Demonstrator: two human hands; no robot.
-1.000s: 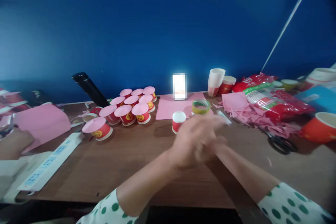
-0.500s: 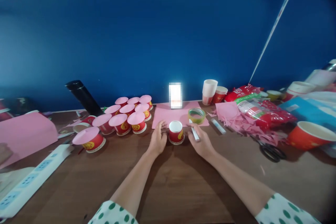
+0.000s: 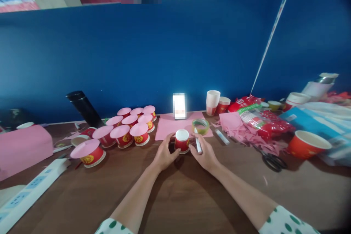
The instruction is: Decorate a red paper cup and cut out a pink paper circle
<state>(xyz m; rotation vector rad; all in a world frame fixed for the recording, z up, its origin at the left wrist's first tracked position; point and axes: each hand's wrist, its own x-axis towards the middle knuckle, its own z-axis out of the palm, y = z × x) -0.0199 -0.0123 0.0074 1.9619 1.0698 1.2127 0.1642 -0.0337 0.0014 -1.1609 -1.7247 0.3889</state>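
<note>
A small red paper cup [image 3: 182,137] with a white top and gold print stands on the brown table in front of me, apparently bottom up. My left hand [image 3: 165,153] curves round its left side, the thumb at its lower front. On the other side, my right hand [image 3: 204,153] grips a slim white pen-like tube [image 3: 198,144], and its thumb reaches the cup's right edge. Just beyond lie a sheet of pink paper [image 3: 166,126] and a roll of yellowish tape [image 3: 200,132]. Further left, several red cups topped with pink paper discs [image 3: 120,131] stand grouped.
A black flask [image 3: 85,109] leans at back left, near a white power strip [image 3: 30,193]. To the right are a glue-stick-like tube [image 3: 222,136], pink scraps [image 3: 244,137], scissors [image 3: 274,162], a red cup bag [image 3: 252,117] and an orange cup [image 3: 307,146]. A blue partition [image 3: 164,55] stands behind.
Both hands have come in against the small cup; the left thumb now lies at its front. The white tube stays in the right hand. The view has shifted slightly.
</note>
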